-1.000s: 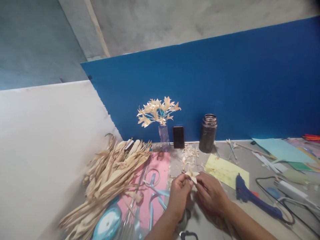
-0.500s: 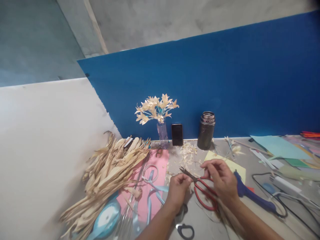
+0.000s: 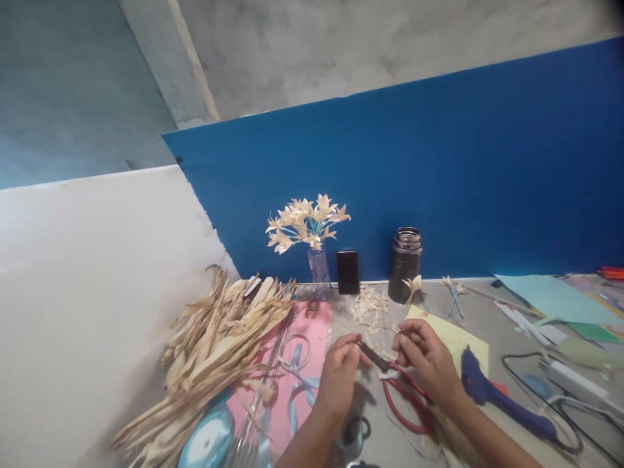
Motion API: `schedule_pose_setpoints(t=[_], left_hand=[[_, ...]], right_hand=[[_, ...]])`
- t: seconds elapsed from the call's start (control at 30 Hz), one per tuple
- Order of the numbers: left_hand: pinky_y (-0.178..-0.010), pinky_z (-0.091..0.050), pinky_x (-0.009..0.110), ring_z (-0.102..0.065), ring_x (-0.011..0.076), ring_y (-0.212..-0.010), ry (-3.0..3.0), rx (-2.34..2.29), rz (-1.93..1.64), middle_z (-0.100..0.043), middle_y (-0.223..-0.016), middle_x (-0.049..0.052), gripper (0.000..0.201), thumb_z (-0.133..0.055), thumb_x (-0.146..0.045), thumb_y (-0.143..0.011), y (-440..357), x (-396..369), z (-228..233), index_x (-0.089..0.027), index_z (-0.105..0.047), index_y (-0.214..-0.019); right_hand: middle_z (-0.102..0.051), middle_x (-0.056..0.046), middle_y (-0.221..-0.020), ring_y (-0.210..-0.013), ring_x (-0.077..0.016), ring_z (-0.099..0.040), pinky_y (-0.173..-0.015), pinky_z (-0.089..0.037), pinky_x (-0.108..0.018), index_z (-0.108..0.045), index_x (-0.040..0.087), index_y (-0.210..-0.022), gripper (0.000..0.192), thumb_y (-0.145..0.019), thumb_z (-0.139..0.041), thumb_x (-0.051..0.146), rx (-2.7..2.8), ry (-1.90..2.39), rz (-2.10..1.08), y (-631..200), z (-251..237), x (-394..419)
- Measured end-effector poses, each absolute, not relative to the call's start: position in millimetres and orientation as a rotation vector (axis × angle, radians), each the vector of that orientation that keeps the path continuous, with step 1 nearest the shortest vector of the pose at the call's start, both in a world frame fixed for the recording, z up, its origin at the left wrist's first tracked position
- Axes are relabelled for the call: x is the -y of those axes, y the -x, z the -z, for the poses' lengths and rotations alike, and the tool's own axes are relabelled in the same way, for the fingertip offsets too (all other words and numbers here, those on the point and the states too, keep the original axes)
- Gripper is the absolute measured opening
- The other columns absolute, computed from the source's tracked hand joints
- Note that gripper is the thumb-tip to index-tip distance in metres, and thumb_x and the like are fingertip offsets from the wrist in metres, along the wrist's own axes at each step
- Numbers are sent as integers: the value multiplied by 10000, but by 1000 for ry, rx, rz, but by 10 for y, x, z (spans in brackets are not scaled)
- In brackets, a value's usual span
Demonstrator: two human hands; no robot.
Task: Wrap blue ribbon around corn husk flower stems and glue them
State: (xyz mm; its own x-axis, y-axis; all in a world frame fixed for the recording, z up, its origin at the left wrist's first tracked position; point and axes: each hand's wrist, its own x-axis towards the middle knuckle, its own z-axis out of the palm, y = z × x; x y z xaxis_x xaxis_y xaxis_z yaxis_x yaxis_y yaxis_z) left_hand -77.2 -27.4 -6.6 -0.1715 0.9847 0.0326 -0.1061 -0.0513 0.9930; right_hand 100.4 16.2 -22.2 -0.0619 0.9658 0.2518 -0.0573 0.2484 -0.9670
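Observation:
My left hand (image 3: 340, 374) is closed in a pinch beside the blades of red-handled scissors (image 3: 407, 409); what its fingertips hold is too small to make out. My right hand (image 3: 426, 357) hovers over the scissors' handles, thumb and fingers drawn together. Near its fingertips shows a thin strand, but I cannot tell whether it is gripped. Pale scraps of dried husk (image 3: 369, 304) lie just beyond both hands. To the right are a yellow sheet (image 3: 451, 335) and a blue glue gun (image 3: 507, 403). Two small husk flowers (image 3: 413, 285) are behind the sheet.
Dried corn husks (image 3: 229, 331) are heaped at left, beside pink paper (image 3: 316, 338) with wires and blue ribbon (image 3: 207, 435). At the back stand a vase of husk flowers (image 3: 319, 273), a phone (image 3: 348, 273) and a dark flask (image 3: 405, 266). Cables (image 3: 517, 357) and coloured papers (image 3: 556, 299) lie right.
The view has tilted up slightly, so things sit lower in the picture. My left fingers now cover the scissors' blade tips. A husk flower near the flask shows more clearly.

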Motion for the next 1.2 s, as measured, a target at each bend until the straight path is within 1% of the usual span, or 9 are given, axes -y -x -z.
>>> schedule_pose_setpoints(t=[0.1, 0.23, 0.43, 0.7, 0.77, 0.83, 0.93, 1.1, 1.2], left_hand=[[-1008, -431, 472, -562, 334, -1181, -1089, -1160, -1374, -674, -1227, 152, 421, -652, -566, -826, 780, 281, -12, -191, -758, -666], [-1092, -361, 458, -527, 315, -1267, -949, -1059, -1416, -654, -1305, 132, 422, -615, -578, -854, 719, 265, 9, -198, -791, -908], [-1028, -422, 396, -567, 276, -1210, -844, -1106, -1526, -672, -1276, 120, 455, -596, -583, -870, 605, 224, 82, -204, -760, -1061], [-958, -461, 360, -581, 277, -1201, -750, -1007, -1572, -678, -1247, 165, 499, -634, -600, -831, 547, 187, -60, -173, -744, -1063], [-882, -490, 325, -627, 246, -1090, -798, -1058, -1550, -701, -1161, 146, 499, -639, -587, -826, 579, 177, -103, -181, -726, -1103], [-700, -488, 256, -639, 178, -802, -877, -1186, -1553, -699, -860, 66, 436, -687, -526, -795, 634, 147, -113, -184, -715, -1064], [-457, -273, 187, -357, 84, -465, -990, -1372, -1582, -362, -512, -98, 246, -740, -368, -719, 731, 58, -38, -188, -662, -868], [-466, -225, 200, -263, 85, -476, -1108, -1563, -1641, -259, -543, -95, 70, -627, -208, -674, 815, -52, 190, -190, -643, -740], [-556, -371, 225, -446, 132, -576, -1217, -1604, -1662, -455, -625, -44, 238, -592, -159, -674, 802, -50, 242, -206, -703, -879]], right_hand=[[-619, 11, -716, -554, -149, -579, -525, -486, -263, -534, 230, -917, 248, -895, -579, 473, 1397, 977, -1122, -1009, 236, -168], [-591, 22, -658, -538, -152, -540, -520, -452, -263, -590, 224, -873, 292, -932, -509, 498, 1557, 979, -1100, -1003, 233, -139], [-650, -1, -692, -660, -179, -601, -631, -476, -266, -624, 225, -767, 335, -965, -458, 438, 1905, 892, -966, -854, 334, -3], [-626, 11, -650, -604, -167, -571, -584, -447, -256, -568, 226, -732, 232, -921, -488, 336, 1937, 893, -904, -779, 407, 32], [-600, 19, -616, -573, -163, -548, -564, -434, -254, -539, 232, -713, 253, -923, -471, 355, 1894, 940, -872, -793, 356, 11], [-586, 22, -595, -569, -166, -546, -569, -435, -261, -524, 236, -695, 284, -921, -457, 394, 1826, 1041, -829, -848, 288, -60], [-579, 21, -586, -583, -178, -556, -583, -427, -273, -518, 240, -687, 307, -915, -440, 431, 1684, 1232, -728, -1081, 195, -298], [-541, 8, -504, -526, -193, -506, -556, -330, -295, -499, 247, -598, 254, -827, -488, 357, 1454, 1531, -537, -1833, 183, -810], [-497, 10, -466, -495, -178, -441, -544, -271, -298, -456, 254, -515, 258, -756, -537, 294, 1395, 1619, -484, -2201, 226, -974]])
